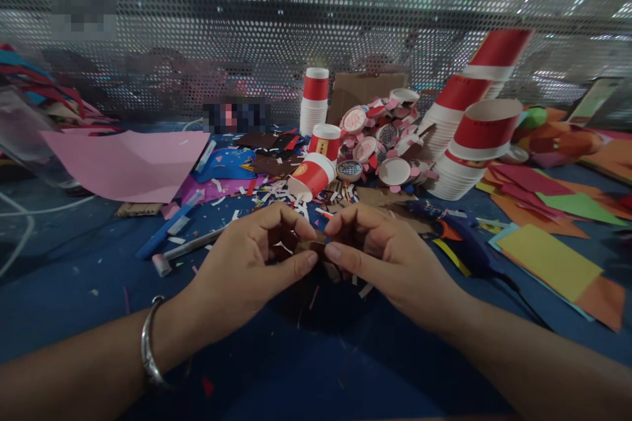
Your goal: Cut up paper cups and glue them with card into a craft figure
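Note:
Between my two hands is a small piece of dark brown paper (316, 247), pinched at both ends above the blue table. My left hand (261, 253), with a silver bangle on its wrist, has thumb and fingers closed on the paper's left side. From the right, my right hand (378, 247) grips the other side the same way. The curled fingers hide part of the paper. Just beyond the hands, a red and white paper cup (312, 176) lies tipped over among white and brown paper scraps.
Tall stacks of paper cups (461, 148) lean at the right, beside a heap of cut cup bottoms (368, 135). A dark blue glue gun (461, 243) lies near coloured paper sheets (550, 260). Pink paper (131, 161) and glue sticks (168, 227) are at left. A perforated metal panel (276, 33) stands behind.

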`<state>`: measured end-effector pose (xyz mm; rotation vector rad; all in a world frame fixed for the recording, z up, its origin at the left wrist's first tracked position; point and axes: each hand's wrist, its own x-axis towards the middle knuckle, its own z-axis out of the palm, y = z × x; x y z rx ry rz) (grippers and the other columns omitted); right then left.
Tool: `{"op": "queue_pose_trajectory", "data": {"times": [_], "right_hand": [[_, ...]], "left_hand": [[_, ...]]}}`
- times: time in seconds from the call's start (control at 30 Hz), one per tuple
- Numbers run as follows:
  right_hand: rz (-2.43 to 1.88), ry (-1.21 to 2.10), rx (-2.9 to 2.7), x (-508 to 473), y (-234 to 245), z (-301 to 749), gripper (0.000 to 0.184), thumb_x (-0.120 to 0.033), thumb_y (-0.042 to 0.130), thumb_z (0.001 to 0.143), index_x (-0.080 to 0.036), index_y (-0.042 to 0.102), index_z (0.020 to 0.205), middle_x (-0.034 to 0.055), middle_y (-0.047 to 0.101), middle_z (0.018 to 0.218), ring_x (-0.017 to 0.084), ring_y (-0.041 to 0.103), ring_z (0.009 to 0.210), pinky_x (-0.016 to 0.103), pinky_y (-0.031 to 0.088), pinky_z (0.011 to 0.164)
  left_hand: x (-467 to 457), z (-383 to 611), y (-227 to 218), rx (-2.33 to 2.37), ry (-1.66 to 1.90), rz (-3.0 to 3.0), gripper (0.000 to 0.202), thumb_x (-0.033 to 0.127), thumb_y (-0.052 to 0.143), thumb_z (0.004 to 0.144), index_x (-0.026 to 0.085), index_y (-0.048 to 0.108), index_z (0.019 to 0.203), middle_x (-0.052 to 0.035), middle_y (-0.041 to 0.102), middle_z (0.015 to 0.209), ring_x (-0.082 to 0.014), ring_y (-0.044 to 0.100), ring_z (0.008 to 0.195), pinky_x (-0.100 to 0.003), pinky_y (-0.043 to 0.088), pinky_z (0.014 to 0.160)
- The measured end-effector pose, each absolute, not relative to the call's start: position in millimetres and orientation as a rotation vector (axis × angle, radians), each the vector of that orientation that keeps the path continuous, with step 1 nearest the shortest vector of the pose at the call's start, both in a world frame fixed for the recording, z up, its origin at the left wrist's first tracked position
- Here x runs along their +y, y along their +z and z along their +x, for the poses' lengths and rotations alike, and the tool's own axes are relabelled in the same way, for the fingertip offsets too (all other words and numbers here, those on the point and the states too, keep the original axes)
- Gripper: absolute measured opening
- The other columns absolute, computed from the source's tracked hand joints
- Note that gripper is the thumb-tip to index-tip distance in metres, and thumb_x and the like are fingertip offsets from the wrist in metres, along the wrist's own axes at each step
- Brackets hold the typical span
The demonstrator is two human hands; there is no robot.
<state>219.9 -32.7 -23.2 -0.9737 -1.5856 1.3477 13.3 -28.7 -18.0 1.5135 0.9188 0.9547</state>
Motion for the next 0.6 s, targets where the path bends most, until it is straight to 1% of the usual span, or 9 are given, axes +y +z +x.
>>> {"op": "queue_pose_trajectory", "data": {"times": [0.17,0.27,0.37,0.47,0.6], "right_hand": [[-0.980,1.395,-1.583,-32.6,-24.5,219.2,0.029,-0.038,0.078,0.088,-0.018,0.061,0.101,-0.0013,0.063,0.082,0.011,0.059,0.069,0.024,0.047,0.061],[-0.962,1.414,-1.598,-33.3,-26.0,220.0,0.027,-0.038,0.078,0.089,-0.018,0.062,0.099,-0.0022,0.061,0.079,0.011,0.058,0.069,0.024,0.047,0.062],[-0.960,1.398,-1.630,-34.0,-26.9,220.6,0.023,-0.036,0.077,0.090,-0.019,0.063,0.092,-0.0027,0.060,0.076,0.012,0.057,0.069,0.025,0.046,0.063],[-0.990,1.371,-1.647,-34.2,-26.2,220.0,0.023,-0.037,0.078,0.089,-0.019,0.062,0.087,-0.0032,0.059,0.072,0.012,0.054,0.065,0.025,0.044,0.060],[-1.002,1.373,-1.640,-34.1,-24.6,218.5,0.026,-0.040,0.077,0.088,-0.020,0.061,0.086,-0.0032,0.058,0.071,0.012,0.052,0.064,0.025,0.043,0.059]], "left_hand": [[-30.2,11.6,-19.0,0.911,0.938,1.550,0.015,0.019,0.078,0.085,0.021,0.065,0.092,0.0021,0.065,0.087,-0.0121,0.063,0.078,-0.025,0.053,0.072],[-30.4,12.1,-18.8,0.923,0.929,1.588,0.013,0.020,0.077,0.086,0.021,0.065,0.091,0.0021,0.064,0.085,-0.0119,0.062,0.076,-0.025,0.052,0.070],[-31.0,13.6,-18.3,0.936,0.949,1.618,0.013,0.021,0.076,0.087,0.021,0.065,0.093,0.0007,0.064,0.087,-0.0130,0.062,0.077,-0.026,0.052,0.070],[-32.3,15.2,-18.2,0.924,0.979,1.570,0.020,0.022,0.078,0.085,0.022,0.063,0.097,-0.0005,0.065,0.089,-0.0143,0.063,0.077,-0.027,0.053,0.069],[-33.0,17.0,-18.2,0.902,1.007,1.481,0.029,0.021,0.083,0.081,0.022,0.061,0.101,-0.0010,0.066,0.091,-0.0145,0.064,0.078,-0.026,0.055,0.069]]}}
